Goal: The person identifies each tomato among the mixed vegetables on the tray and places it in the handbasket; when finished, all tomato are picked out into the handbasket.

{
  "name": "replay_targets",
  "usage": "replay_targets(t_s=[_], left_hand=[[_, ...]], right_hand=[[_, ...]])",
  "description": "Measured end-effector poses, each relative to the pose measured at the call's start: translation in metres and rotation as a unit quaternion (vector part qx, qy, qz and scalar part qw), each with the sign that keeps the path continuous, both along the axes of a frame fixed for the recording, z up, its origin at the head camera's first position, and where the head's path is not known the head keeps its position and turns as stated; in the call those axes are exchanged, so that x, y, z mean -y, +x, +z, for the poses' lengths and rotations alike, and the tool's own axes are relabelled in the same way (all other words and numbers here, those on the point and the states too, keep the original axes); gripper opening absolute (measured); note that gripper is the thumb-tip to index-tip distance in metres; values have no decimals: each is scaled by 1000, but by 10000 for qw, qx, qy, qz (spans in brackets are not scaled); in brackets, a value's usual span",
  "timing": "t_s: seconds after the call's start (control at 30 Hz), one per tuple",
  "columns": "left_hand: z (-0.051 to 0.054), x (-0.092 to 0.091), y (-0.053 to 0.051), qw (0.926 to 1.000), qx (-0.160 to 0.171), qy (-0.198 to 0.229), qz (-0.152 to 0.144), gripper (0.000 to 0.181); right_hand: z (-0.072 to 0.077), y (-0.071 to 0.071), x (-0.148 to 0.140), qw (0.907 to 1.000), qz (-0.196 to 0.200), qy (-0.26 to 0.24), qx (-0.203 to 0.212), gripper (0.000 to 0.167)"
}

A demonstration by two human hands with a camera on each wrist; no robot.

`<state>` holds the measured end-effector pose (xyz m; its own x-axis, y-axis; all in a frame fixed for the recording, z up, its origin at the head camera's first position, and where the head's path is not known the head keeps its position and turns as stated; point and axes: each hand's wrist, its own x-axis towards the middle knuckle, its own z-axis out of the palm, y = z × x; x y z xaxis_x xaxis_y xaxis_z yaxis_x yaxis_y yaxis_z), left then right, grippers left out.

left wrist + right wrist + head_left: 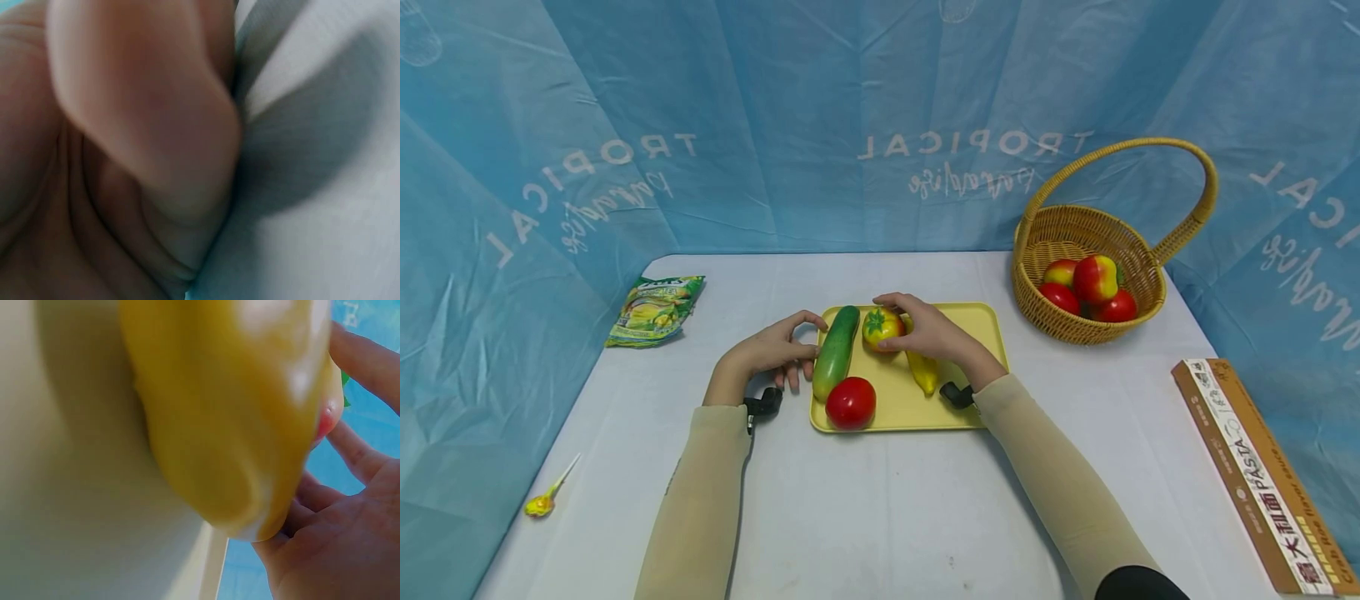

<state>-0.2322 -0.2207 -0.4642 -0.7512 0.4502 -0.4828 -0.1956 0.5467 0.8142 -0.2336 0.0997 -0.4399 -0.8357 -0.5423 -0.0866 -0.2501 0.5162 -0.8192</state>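
On a yellow tray (955, 408) lie a green cucumber (837, 354), a red tomato (851, 403), a yellow banana (923, 375) and a round yellow-and-red fruit (880, 329) with a green star-shaped top. My right hand (928, 331) holds the round fruit between thumb and fingers, its palm side above the banana. In the right wrist view the banana (219, 425) hides most of that fruit. My left hand (772, 350) is at the tray's left rim beside the cucumber, fingers loosely bent. Only the left hand's fingers (156, 106) and the cloth fill the left wrist view; no object shows in them.
At the back right stands a wicker basket (1052, 321) holding several red and red-yellow fruits. A long brown pasta box (1262, 475) lies at the right edge. On the left are a green snack bag (657, 312) and a lollipop (542, 502). A blue curtain (820, 125) closes off the back.
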Motion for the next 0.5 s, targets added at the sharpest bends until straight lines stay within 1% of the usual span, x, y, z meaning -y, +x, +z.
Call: replay_targets(t_s=[0.17,0.5], left_hand=[[0,0,0,10000,13,3,-2,47],[1,-1,1,9999,-90,17,-58,46]], right_hand=[[0,1,0,10000,12,31,1,73],[1,1,0,9999,-28,131,-49,68]])
